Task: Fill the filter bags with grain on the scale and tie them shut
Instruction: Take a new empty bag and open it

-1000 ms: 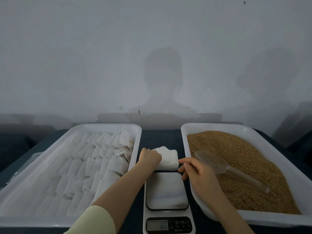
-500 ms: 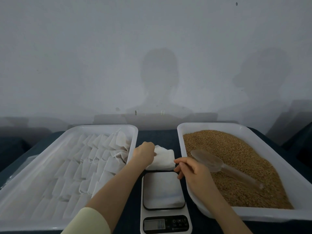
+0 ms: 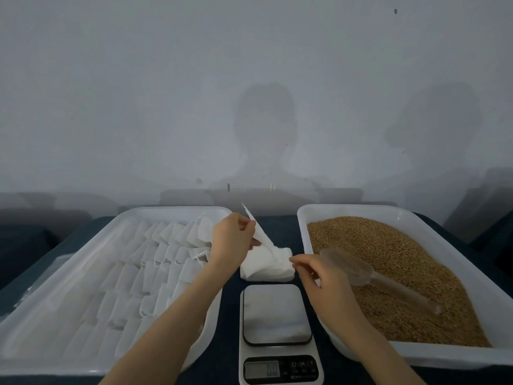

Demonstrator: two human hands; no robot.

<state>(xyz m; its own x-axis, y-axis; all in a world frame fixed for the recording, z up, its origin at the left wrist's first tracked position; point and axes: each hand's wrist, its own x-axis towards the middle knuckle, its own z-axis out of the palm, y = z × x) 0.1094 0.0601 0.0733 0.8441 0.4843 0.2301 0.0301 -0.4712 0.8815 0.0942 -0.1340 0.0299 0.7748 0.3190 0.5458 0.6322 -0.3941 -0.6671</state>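
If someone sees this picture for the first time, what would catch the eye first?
The brown grain in the right tray stands out most, with a clear scoop lying on it. Behind the scale, the left hand holds one filter bag up above a white stack, the right hand at its corner. Rows of bags fill the left tray.

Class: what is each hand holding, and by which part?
Left hand pinches a filter bag by its long edge. Right hand touches the bag stack at its corner; grip unclear.
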